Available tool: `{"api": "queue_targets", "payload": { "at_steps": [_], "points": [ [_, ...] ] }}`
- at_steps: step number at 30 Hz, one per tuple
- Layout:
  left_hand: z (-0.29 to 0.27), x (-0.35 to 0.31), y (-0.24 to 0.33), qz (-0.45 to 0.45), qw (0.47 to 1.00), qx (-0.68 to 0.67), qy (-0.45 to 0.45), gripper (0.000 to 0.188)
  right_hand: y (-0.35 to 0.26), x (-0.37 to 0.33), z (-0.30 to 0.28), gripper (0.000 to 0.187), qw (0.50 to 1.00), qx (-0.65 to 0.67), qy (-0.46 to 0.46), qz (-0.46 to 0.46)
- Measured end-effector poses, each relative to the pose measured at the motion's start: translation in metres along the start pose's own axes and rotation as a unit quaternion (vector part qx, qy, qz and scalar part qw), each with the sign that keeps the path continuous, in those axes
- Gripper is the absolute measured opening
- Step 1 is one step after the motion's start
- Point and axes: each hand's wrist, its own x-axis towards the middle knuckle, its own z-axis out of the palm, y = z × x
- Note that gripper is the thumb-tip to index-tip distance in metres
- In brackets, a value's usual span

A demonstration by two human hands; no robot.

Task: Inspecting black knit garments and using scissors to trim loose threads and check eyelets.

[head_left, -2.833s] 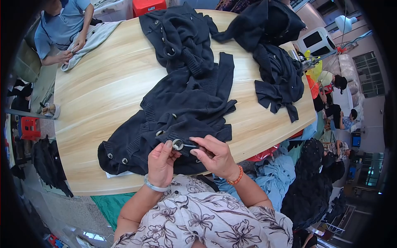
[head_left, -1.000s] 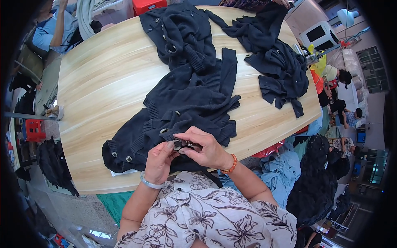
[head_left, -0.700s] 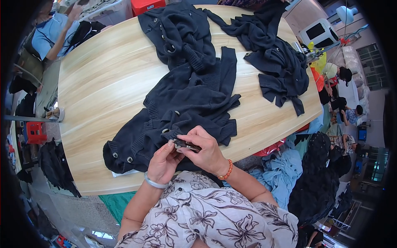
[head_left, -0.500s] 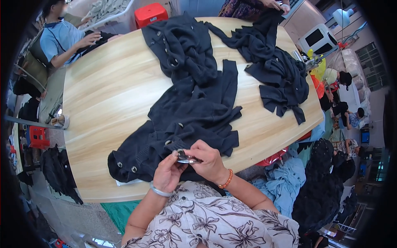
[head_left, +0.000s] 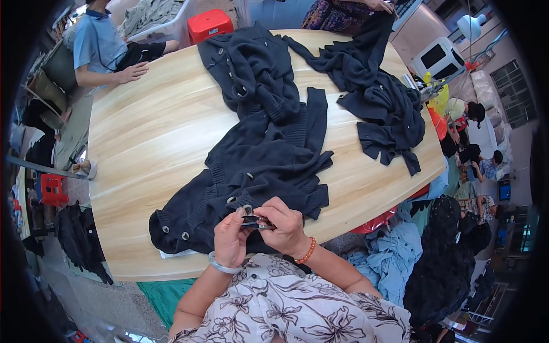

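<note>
A navy knit cardigan (head_left: 263,154) with round buttons lies crumpled on the wooden table, its near edge drawn up to my hands. My left hand (head_left: 230,235) is closed in a pinch on the cardigan's edge beside a button (head_left: 247,210). My right hand (head_left: 286,227) is closed around small metal thread snips (head_left: 263,226), whose tips point left toward my left fingertips. Whether the blades touch a thread is too small to tell. My right palm and the snips' handle end are partly hidden by my fingers.
Another navy cardigan (head_left: 251,68) lies beyond, and more dark knitwear (head_left: 389,108) at the right, partly lifted by a person across the table (head_left: 331,16). A person in light blue (head_left: 100,46) sits at the far left. Light blue garments (head_left: 394,257) are heaped right of me.
My hands have shifted slightly, and the snips have turned, their tips now nearer my left fingertips. The person at the far left has leaned in and laid a hand on the table.
</note>
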Motion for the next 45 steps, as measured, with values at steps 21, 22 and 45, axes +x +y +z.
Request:
{"api": "queue_targets", "payload": {
  "at_steps": [21, 22, 45],
  "points": [
    [-0.02, 0.01, -0.015, 0.221, 0.929, 0.293, -0.037, 0.042, 0.01, 0.006, -0.005, 0.013, 0.972, 0.162, -0.09, 0.142],
    [-0.016, 0.009, -0.013, 0.218, 0.936, 0.277, -0.018, 0.037, 0.01, 0.005, -0.005, 0.013, 0.972, 0.163, -0.091, 0.142],
    [-0.023, 0.012, 0.0, 0.067, 0.987, 0.145, 0.012, 0.023, 0.013, 0.009, -0.02, 0.024, 0.989, -0.042, -0.144, 0.011]
  ]
}}
